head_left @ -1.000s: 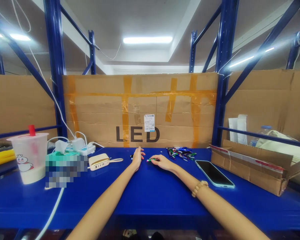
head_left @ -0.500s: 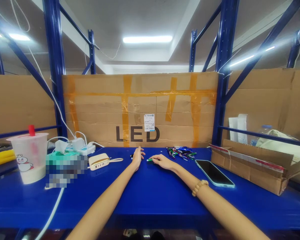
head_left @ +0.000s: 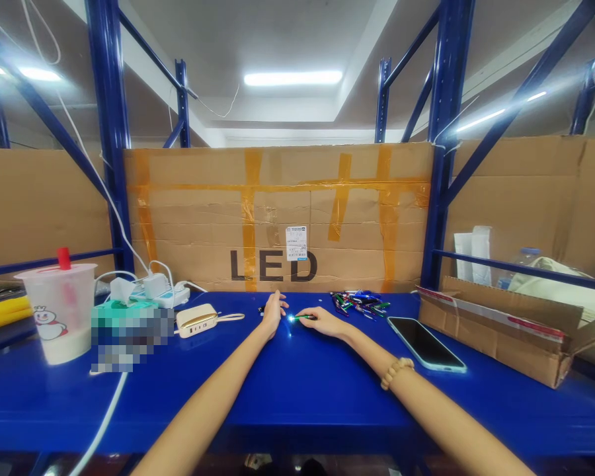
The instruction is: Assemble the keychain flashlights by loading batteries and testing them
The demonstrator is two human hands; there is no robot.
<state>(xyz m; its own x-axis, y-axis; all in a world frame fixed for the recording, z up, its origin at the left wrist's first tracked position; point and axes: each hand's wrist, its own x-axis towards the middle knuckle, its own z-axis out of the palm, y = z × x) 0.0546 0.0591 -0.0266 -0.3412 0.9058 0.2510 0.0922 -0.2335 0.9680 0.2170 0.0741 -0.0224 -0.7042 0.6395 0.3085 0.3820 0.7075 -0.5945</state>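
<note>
Between the fingertips of my right hand (head_left: 319,320) is a small green flashlight (head_left: 303,317); a bright bluish-white light shines at its left end, just above the blue tabletop. My left hand (head_left: 274,312) rests on its side on the table, fingers loosely extended and apart, with nothing seen in them. Partly hidden behind it lies a small dark thing (head_left: 260,309) I cannot make out. Beyond my right hand is a pile of small slim coloured items (head_left: 359,303) in green, blue, red and black.
A phone (head_left: 426,344) and a long open cardboard box (head_left: 496,337) lie on the right. To the left are a white power bank (head_left: 196,321), a power strip with plugs (head_left: 163,294) and a drink cup (head_left: 59,317). A large cardboard panel (head_left: 203,218) stands behind.
The flashlight in my right hand was dark and is now lit at its left end. Both hands have stayed nearly in place.
</note>
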